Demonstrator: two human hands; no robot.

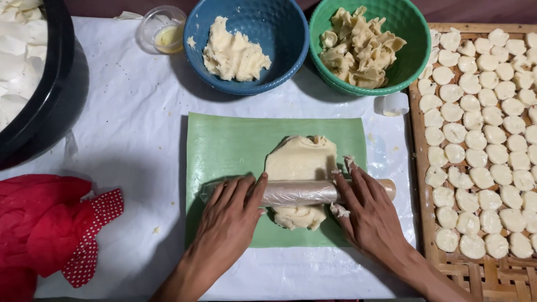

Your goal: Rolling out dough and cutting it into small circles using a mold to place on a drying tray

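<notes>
rolling pin (299, 192) sits across the dough sheet (301, 159) mid green mat (224, 145) | left hand (229, 215) and right hand (366, 210) flat, fingers spread, pressing its ends, no grip | dough partly flattened, looks halfway | woven tray (425, 223) along right edge already packed with rounds

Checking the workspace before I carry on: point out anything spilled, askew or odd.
Little stands out. Dough bits cling to the right hand fingers, and crumbs dot the white sheet beside the green mat. The rolling pin lies level across the dough.
</notes>
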